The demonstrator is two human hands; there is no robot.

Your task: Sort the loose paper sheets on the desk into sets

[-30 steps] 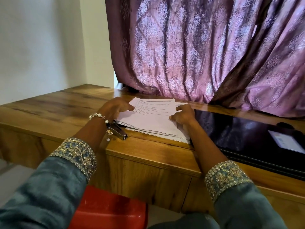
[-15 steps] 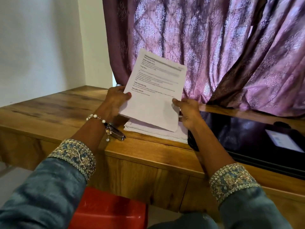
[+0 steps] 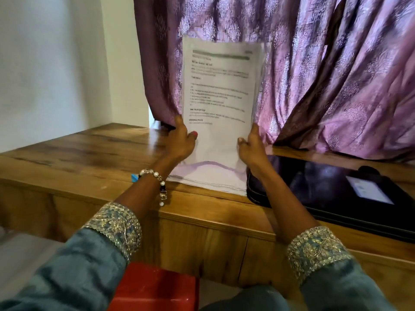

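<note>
A printed white sheet (image 3: 219, 95) stands almost upright above the desk, its text facing me. My left hand (image 3: 180, 140) grips its lower left edge and my right hand (image 3: 252, 145) grips its lower right edge. Under the raised sheet lies a stack of loose paper sheets (image 3: 208, 178) on the wooden desk (image 3: 89, 158), near the front edge. The sheet's lower part hides the back of the stack.
A black glossy folder or case (image 3: 332, 189) lies on the desk just right of the stack, touching it. A purple patterned curtain (image 3: 314, 75) hangs behind the desk. A red stool (image 3: 155, 288) stands below the desk front. White wall at left.
Both hands took the top sheet off the stack and raised it from flat to nearly upright. The stapler-like object by my left wrist is now hidden behind my forearm.
</note>
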